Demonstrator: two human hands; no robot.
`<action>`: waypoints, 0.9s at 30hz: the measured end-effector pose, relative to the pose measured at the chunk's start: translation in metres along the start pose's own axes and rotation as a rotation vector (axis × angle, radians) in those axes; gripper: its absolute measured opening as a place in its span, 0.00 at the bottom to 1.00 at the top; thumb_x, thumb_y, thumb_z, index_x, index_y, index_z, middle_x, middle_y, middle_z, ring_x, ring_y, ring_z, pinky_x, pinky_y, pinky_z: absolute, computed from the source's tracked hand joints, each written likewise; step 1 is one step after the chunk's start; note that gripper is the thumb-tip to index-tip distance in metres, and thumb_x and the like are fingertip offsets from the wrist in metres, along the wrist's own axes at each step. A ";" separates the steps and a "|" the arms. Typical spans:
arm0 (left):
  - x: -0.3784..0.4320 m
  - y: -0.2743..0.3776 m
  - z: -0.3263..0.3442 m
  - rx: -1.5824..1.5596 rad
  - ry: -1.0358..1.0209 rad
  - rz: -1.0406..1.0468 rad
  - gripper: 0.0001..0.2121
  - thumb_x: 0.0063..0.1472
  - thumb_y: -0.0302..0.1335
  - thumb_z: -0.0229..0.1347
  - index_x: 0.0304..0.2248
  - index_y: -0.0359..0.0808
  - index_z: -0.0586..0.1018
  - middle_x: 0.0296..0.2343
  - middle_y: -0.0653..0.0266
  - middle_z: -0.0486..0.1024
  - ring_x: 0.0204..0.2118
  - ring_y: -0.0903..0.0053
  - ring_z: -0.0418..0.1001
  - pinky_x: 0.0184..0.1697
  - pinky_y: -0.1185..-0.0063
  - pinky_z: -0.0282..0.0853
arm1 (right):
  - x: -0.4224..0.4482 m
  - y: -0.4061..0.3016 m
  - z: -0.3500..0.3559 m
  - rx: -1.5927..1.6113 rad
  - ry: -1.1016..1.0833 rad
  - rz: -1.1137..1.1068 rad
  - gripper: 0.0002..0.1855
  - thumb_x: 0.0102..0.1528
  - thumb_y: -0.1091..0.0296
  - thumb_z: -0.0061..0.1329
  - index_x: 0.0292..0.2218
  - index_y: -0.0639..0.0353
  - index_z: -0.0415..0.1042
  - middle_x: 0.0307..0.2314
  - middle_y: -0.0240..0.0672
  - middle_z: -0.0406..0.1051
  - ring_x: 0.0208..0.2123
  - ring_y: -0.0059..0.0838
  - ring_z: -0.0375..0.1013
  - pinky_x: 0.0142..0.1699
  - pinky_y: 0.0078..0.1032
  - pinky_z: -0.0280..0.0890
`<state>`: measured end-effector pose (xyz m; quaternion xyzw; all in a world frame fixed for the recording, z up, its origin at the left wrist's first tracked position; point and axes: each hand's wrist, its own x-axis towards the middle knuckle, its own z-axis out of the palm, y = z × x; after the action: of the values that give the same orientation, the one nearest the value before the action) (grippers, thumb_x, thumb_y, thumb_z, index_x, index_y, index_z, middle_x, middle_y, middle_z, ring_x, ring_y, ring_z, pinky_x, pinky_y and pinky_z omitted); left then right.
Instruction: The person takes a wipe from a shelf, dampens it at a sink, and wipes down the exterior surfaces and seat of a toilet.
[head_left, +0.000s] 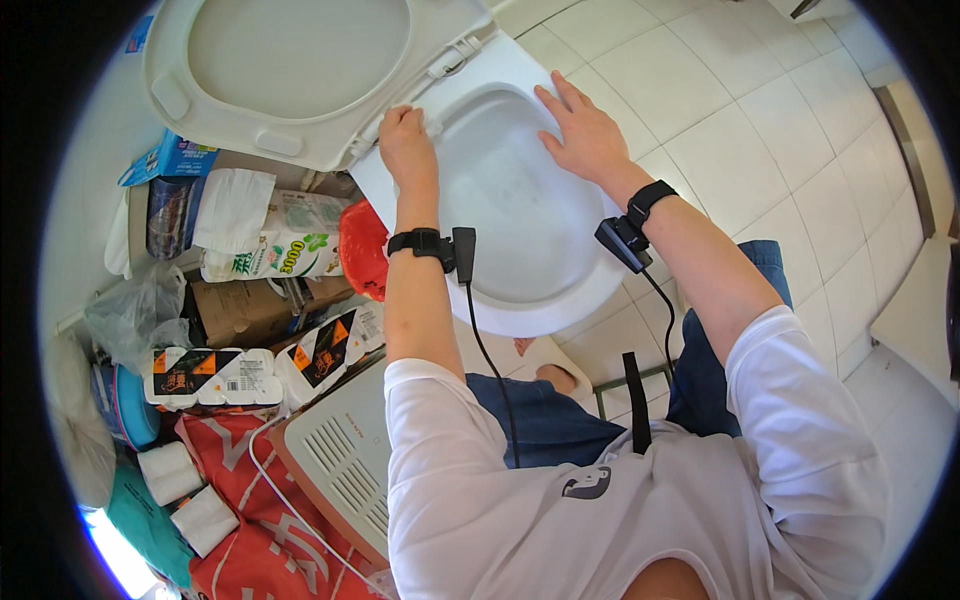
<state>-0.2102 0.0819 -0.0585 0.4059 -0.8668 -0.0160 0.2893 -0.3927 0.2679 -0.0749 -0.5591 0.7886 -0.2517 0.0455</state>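
A white toilet bowl stands before me with its seat and lid swung up at the upper left. My left hand is closed around a white crumpled wipe or tissue, which touches the rim beside the seat hinge. On the opposite side of the bowl, my right hand rests on the rim with its fingers apart, holding nothing. Each wrist wears a black strap with a small device and a cable.
At the left are packs of tissue rolls, a tissue package, a red plastic basin or bag, a cardboard box, a vented appliance and red bags. Pale floor tiles extend to the right.
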 end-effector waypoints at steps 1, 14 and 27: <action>0.005 0.009 0.002 -0.048 0.043 0.066 0.07 0.51 0.20 0.53 0.31 0.32 0.79 0.33 0.58 0.74 0.38 0.62 0.71 0.41 0.71 0.67 | -0.001 0.002 -0.001 0.006 -0.021 0.007 0.31 0.54 0.57 0.46 0.57 0.49 0.55 0.59 0.41 0.48 0.57 0.36 0.56 0.52 0.31 0.64; -0.038 -0.052 -0.037 0.222 0.004 0.276 0.09 0.50 0.18 0.49 0.32 0.29 0.78 0.38 0.59 0.75 0.39 0.63 0.71 0.41 0.74 0.69 | 0.000 0.000 0.000 -0.002 -0.036 0.026 0.31 0.53 0.59 0.46 0.57 0.46 0.55 0.60 0.36 0.47 0.56 0.35 0.57 0.48 0.30 0.69; -0.041 -0.066 -0.051 0.418 -0.107 -0.112 0.08 0.53 0.21 0.49 0.34 0.30 0.76 0.33 0.56 0.73 0.40 0.60 0.70 0.40 0.69 0.68 | 0.000 0.000 0.003 -0.022 -0.013 0.017 0.31 0.53 0.59 0.45 0.57 0.44 0.55 0.59 0.36 0.47 0.55 0.35 0.59 0.47 0.32 0.68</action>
<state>-0.1178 0.0772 -0.0537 0.5033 -0.8413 0.1264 0.1511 -0.3922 0.2665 -0.0778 -0.5547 0.7957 -0.2389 0.0466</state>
